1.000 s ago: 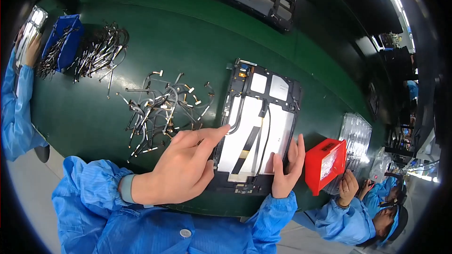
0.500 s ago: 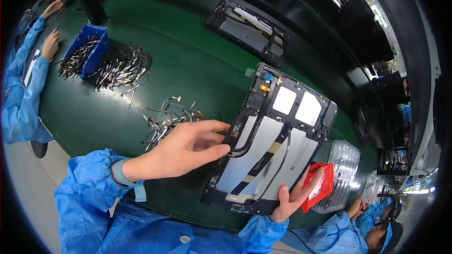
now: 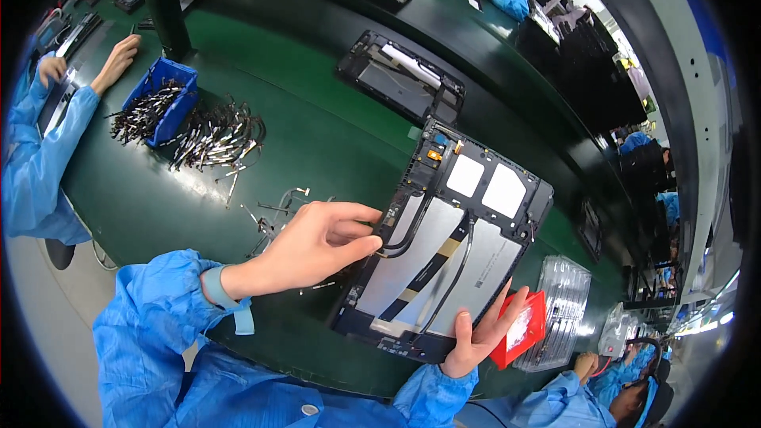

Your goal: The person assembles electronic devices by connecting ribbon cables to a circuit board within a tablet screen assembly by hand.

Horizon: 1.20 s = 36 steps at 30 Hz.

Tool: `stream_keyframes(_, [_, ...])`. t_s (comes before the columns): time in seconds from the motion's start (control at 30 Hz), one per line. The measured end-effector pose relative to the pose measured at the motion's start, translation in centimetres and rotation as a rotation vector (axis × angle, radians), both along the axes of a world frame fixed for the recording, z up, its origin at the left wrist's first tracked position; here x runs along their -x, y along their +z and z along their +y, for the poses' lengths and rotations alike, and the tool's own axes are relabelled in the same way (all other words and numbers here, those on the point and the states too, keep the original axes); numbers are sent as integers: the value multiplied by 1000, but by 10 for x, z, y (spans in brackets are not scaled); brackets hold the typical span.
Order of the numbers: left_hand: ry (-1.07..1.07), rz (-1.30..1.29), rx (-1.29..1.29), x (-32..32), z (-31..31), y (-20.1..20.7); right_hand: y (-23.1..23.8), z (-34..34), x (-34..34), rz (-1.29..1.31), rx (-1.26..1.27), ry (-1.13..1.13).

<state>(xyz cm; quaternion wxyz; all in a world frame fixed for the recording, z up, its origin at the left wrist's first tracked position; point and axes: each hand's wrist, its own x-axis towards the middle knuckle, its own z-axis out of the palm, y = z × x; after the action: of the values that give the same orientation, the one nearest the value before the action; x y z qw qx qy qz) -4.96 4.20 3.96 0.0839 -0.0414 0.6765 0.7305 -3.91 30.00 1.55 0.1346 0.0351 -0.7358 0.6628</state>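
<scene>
An opened tablet, tilted, shows silver batteries, white pads and a dark flat ribbon across its inside. My right hand holds its lower right edge, thumb on top and fingers stretched along the side. At the left edge, my left hand is closed with thumb and fingertips on the looped end of a black cable; the exact grip is partly hidden. A second thin cable runs down the batteries. Behind my left hand lie loose grey cables on the green table.
A blue bin of short cables and a cable pile stand back left. Another opened tablet lies beyond mine. At right are a red tray and clear plastic trays. Co-workers' hands are at far left.
The view has shifted slightly. The tablet sits a little further left in the picture, still held by my right hand, and my left fingers stay at its left edge.
</scene>
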Motion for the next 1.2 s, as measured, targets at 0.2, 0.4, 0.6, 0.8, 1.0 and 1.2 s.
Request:
stream_keyframes(0.2, [-213, 14, -316, 39, -28, -3, 4, -7, 46, -12, 176, 89])
stream_keyframes(0.4, [26, 185, 835, 127, -123, -2, -9, 27, 168, 21, 314, 24])
stream_keyframes(0.6, [415, 129, 1129, 209, -170, -83, -58, 65, 288, -88, 175, -3])
stream_keyframes(0.8, [520, 251, 1129, 237, -141, -98, -83, 55, 341, -148, 191, 158])
stream_keyframes(1.0, [643, 244, 949, 249, -140, -97, -89, 58, 350, -83, -24, 114])
stream_keyframes(1.2, [684, -39, 776, 262, -150, -103, -65, -15, 295, 355, -355, -312])
